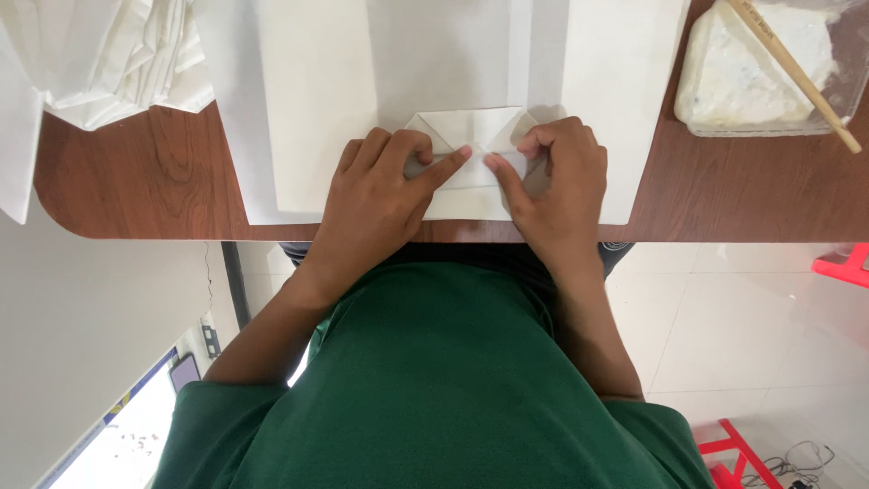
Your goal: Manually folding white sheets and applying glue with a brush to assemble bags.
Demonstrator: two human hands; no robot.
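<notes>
We see a white paper bag [471,163] lying flat at the wooden table's near edge — its bottom end folded into triangular flaps (creases meeting at centre) — partly covered.

Left hand [380,186] and right hand [554,177] press down, index fingertips nearly touching.

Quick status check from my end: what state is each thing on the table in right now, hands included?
Folded paper piece: partly folded, corners creased inward, flat on the table.
Left hand: pressing the fold, index finger extended.
Right hand: pressing the fold, fingers curled.
Large paper sheets: flat, unfolded, beneath the piece.
Stack of folded papers: piled at the table's far left.
Clear container: open, holding white paste.
Wooden stick: resting across the container.
</notes>
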